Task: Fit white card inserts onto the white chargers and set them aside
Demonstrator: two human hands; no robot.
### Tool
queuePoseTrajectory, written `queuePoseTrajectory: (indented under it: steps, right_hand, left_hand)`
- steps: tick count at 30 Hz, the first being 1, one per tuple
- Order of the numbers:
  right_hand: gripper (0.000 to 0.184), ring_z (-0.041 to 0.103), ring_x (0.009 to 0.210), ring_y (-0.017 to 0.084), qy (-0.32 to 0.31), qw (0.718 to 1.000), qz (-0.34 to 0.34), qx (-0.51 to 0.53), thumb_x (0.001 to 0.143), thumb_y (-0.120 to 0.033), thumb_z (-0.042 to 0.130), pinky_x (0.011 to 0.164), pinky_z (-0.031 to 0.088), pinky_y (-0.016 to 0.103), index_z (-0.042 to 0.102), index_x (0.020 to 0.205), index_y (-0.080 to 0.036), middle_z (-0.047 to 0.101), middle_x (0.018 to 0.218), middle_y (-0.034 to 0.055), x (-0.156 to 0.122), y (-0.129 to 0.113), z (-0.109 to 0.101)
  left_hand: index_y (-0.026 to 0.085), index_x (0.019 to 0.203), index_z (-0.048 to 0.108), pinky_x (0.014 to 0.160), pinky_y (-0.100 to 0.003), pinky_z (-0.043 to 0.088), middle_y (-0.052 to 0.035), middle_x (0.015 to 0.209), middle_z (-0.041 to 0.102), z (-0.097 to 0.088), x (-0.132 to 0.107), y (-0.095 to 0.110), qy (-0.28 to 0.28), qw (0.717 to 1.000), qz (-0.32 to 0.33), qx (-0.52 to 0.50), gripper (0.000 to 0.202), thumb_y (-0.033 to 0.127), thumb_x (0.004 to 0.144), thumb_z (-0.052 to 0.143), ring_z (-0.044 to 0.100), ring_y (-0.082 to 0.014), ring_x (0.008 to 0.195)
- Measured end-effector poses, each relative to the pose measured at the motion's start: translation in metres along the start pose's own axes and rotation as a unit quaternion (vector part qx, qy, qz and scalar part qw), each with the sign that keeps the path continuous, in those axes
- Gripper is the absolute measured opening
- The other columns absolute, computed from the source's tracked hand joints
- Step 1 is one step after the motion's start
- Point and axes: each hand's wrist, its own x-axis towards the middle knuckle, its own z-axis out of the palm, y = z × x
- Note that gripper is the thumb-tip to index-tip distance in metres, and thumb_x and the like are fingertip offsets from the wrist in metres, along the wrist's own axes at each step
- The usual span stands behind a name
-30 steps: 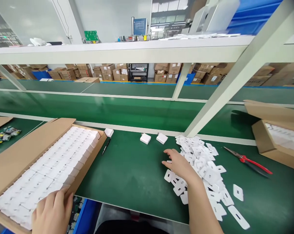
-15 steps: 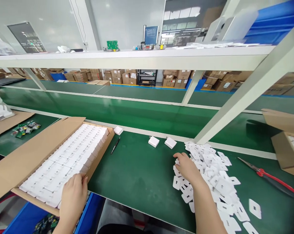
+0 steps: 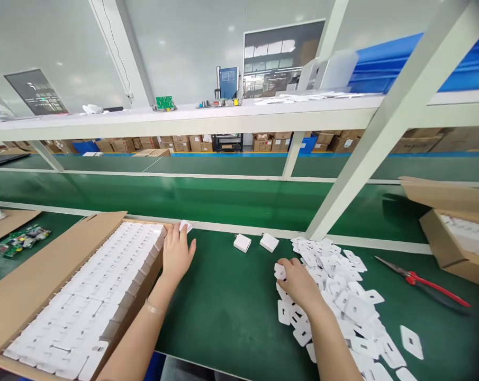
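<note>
My left hand [image 3: 177,253] is stretched over the far right corner of a carton [image 3: 146,288] filled with rows of white pieces [image 3: 92,286]. Its fingers are apart, with the tips at a small white charger [image 3: 186,226]; whether they touch it I cannot tell. At the left edge of a loose pile of thin white cards with cut-outs [image 3: 352,307], my right hand [image 3: 300,286] pinches one white card [image 3: 280,271] between thumb and fingers. Two more white chargers, a left one [image 3: 242,243] and a right one [image 3: 269,242], lie on the green table between my hands.
Red-handled pliers [image 3: 417,280] lie right of the pile, near an open cardboard box [image 3: 445,248]. A slanted white post [image 3: 342,185] rises behind the cards to a shelf [image 3: 183,123]. Small circuit boards [image 3: 23,241] lie far left.
My left hand has gone from the carton's near end to the charger at its far corner. My right hand has closed on a card at the pile's edge. The view has shifted slightly.
</note>
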Motion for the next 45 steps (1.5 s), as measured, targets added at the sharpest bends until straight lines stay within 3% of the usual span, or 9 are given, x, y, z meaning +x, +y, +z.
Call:
queuePoseTrajectory:
  steps: [6, 13, 18, 22, 25, 28, 33, 38, 45]
  right_hand:
    - [0.042, 0.066, 0.108, 0.028, 0.008, 1.000, -0.026, -0.007, 0.084, -0.003, 0.060, 0.082, 0.050, 0.033, 0.064, 0.122, -0.020, 0.064, 0.115, 0.0112, 0.000, -0.012, -0.006]
    - [0.048, 0.064, 0.106, 0.030, 0.035, 0.998, -0.044, 0.033, 0.081, 0.004, 0.059, 0.083, 0.050, 0.036, 0.066, 0.121, -0.021, 0.064, 0.111, 0.0111, -0.001, -0.025, -0.005]
    - [0.038, 0.068, 0.093, 0.027, 0.036, 0.995, -0.058, 0.072, 0.084, 0.001, 0.057, 0.073, 0.050, 0.034, 0.067, 0.114, -0.019, 0.065, 0.108, 0.0093, -0.001, -0.030, -0.005]
    - [0.026, 0.066, 0.079, 0.019, 0.055, 0.988, -0.059, 0.131, 0.096, -0.011, 0.048, 0.071, 0.051, 0.031, 0.066, 0.113, -0.022, 0.065, 0.099, 0.0047, 0.002, -0.035, -0.009]
    - [0.023, 0.064, 0.078, 0.019, 0.128, 0.937, -0.037, 0.322, 0.101, -0.029, 0.051, 0.073, 0.053, 0.032, 0.063, 0.119, -0.022, 0.064, 0.092, 0.0038, 0.001, -0.040, -0.014]
    - [0.026, 0.062, 0.075, 0.019, 0.185, 0.832, -0.021, 0.522, 0.098, -0.043, 0.060, 0.069, 0.053, 0.032, 0.065, 0.114, -0.024, 0.064, 0.090, 0.0035, -0.004, -0.046, -0.021]
    - [0.023, 0.059, 0.069, 0.013, 0.167, 0.718, -0.030, 0.675, 0.093, -0.042, 0.072, 0.067, 0.051, 0.028, 0.070, 0.109, -0.027, 0.061, 0.083, -0.0007, -0.011, -0.052, -0.028]
    - [0.022, 0.057, 0.065, 0.010, 0.129, 0.654, -0.033, 0.745, 0.088, -0.040, 0.079, 0.064, 0.049, 0.025, 0.073, 0.104, -0.026, 0.060, 0.082, -0.0014, -0.010, -0.055, -0.030]
    - [0.015, 0.056, 0.065, 0.010, 0.087, 0.642, -0.079, 0.757, 0.091, -0.033, 0.077, 0.061, 0.047, 0.024, 0.070, 0.102, -0.028, 0.062, 0.080, -0.0025, -0.016, -0.065, -0.026]
  left_hand:
    - [0.002, 0.138, 0.057, 0.111, -0.063, 0.040, -0.0328, 0.146, 0.054, 0.066, 0.043, 0.003, -0.083, 0.996, -0.017, -0.026, 0.054, 0.036, 0.098, 0.044, 0.046, -0.0478, 0.141]
    - [0.008, 0.147, 0.051, 0.117, -0.063, 0.030, -0.0301, 0.151, 0.049, 0.058, 0.014, 0.058, -0.077, 0.992, 0.066, -0.072, 0.058, 0.038, 0.097, 0.052, 0.035, -0.0474, 0.148]
    - [0.026, 0.154, 0.046, 0.107, -0.061, 0.042, -0.0226, 0.153, 0.045, 0.067, 0.016, 0.117, -0.164, 0.947, 0.118, -0.249, 0.063, 0.045, 0.096, 0.061, 0.048, -0.0441, 0.133]
    - [0.023, 0.147, 0.055, 0.109, -0.058, 0.044, -0.0193, 0.140, 0.053, 0.075, 0.021, 0.131, -0.204, 0.919, 0.120, -0.314, 0.048, 0.037, 0.102, 0.054, 0.055, -0.0368, 0.127]
    - [0.025, 0.152, 0.048, 0.111, -0.044, 0.048, -0.0142, 0.139, 0.057, 0.061, 0.015, 0.120, -0.242, 0.867, 0.128, -0.416, 0.048, 0.040, 0.107, 0.043, 0.059, -0.0263, 0.126]
    - [0.029, 0.153, 0.045, 0.122, -0.043, 0.035, -0.0101, 0.153, 0.049, 0.030, -0.002, 0.104, -0.262, 0.764, 0.084, -0.584, 0.047, 0.044, 0.109, 0.035, 0.047, -0.0252, 0.142]
    - [0.027, 0.146, 0.051, 0.113, -0.041, 0.041, -0.0101, 0.145, 0.055, -0.015, -0.031, 0.093, -0.230, 0.669, 0.042, -0.705, 0.051, 0.054, 0.107, 0.032, 0.051, -0.0283, 0.133]
    - [0.026, 0.138, 0.055, 0.098, -0.038, 0.048, -0.0102, 0.133, 0.059, -0.027, -0.042, 0.092, -0.202, 0.645, 0.046, -0.736, 0.051, 0.058, 0.105, 0.032, 0.055, -0.0283, 0.121]
    - [0.026, 0.139, 0.051, 0.098, -0.041, 0.046, -0.0112, 0.135, 0.054, -0.024, -0.040, 0.091, -0.231, 0.662, 0.047, -0.711, 0.053, 0.059, 0.105, 0.027, 0.053, -0.0298, 0.121]
